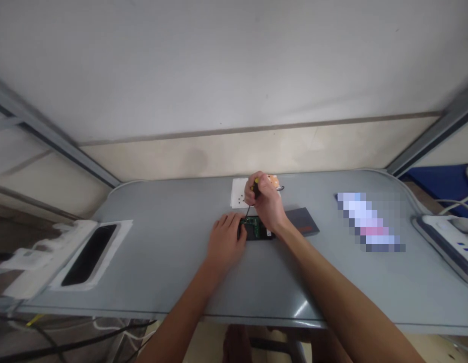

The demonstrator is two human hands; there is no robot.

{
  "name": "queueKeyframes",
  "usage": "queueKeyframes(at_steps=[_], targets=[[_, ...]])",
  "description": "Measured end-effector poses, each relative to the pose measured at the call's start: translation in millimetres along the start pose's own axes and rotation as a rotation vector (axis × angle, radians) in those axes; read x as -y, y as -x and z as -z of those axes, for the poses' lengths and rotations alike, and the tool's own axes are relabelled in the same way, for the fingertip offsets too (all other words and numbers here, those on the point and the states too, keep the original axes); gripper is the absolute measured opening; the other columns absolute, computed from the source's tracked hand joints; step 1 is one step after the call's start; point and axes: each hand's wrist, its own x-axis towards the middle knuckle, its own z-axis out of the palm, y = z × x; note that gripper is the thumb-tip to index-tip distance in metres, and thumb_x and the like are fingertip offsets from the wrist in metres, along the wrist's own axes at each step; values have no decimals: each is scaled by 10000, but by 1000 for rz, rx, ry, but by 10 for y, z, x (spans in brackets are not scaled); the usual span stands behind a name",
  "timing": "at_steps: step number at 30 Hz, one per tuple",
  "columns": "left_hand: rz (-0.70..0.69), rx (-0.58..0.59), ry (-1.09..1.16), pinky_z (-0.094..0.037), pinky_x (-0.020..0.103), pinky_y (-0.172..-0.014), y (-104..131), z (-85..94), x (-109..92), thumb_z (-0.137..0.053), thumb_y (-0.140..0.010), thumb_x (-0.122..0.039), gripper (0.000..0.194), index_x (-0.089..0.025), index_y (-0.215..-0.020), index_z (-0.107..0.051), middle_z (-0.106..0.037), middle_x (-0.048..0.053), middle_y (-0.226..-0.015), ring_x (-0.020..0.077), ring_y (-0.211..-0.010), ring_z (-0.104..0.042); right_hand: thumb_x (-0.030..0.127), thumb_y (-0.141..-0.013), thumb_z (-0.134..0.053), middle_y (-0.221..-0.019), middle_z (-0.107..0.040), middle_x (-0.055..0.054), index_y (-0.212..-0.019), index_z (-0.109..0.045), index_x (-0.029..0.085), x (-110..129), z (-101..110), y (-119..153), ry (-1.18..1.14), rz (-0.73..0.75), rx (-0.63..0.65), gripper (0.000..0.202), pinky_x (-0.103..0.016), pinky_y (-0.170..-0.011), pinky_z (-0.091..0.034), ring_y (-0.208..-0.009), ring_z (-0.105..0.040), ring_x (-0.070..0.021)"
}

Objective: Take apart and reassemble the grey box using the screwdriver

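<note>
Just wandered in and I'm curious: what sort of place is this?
Probably an electronics repair bench: a right hand holds a screwdriver over an opened device, loose screws lie on white paper, and a power strip sits nearby.

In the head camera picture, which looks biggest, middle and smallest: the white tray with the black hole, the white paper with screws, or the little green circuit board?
1. White tray, though it's also nearer the camera.
2. White paper.
3. Green circuit board, partly hidden by the hands.
</note>
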Motion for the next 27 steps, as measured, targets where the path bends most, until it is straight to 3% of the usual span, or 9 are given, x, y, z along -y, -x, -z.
queueKeyframes(at_steps=[21, 27], targets=[[4, 2, 31, -474, 430, -965, 10, -19, 2, -528, -989, -185, 230, -222, -1203, -605, -702, 64, -1191, 275, -1119, -616, 589, -957, -578, -663, -378, 29, -821, -506, 238, 24, -6, 30, 88, 21, 7, 383, -277, -547, -252, -588, -295, -130], [-13, -6, 22, -484, 443, -954, 11, -25, 6, -511, -988, -187, 239, -213, -1205, -607, -699, 74, -1177, 281, -1108, -615, 674, -924, -586, -699, -438, 55, -1015, -451, 296, -45, -13, 16, 227, 44, -6, 412, -275, -558, -302, -573, -337, -129]])
